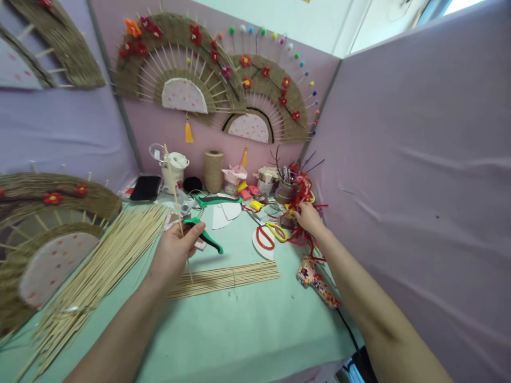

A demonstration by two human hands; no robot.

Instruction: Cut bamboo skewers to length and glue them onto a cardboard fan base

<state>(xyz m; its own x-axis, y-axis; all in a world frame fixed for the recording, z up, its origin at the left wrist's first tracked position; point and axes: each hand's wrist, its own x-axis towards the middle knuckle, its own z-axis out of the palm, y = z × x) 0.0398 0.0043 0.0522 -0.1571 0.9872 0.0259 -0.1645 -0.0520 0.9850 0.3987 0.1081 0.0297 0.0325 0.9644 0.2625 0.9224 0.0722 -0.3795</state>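
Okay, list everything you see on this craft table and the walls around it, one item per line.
fans: four, brown woven with red flowers; two on the back wall, two at the left
stick pile: one, pale, loose at the table's left
stick bundle: one, pale, flat at mid table
cutters: one, green handles, just past the left hand
scissors: one, red and yellow handles, mid table
twine spool: one, tan, at the back
glue gun: one, patterned, right edge
red stems: one bunch, back right
table: one, mint green
left hand: holds one thin pale stick, nearly upright
right hand: at the red stems, grip unclear
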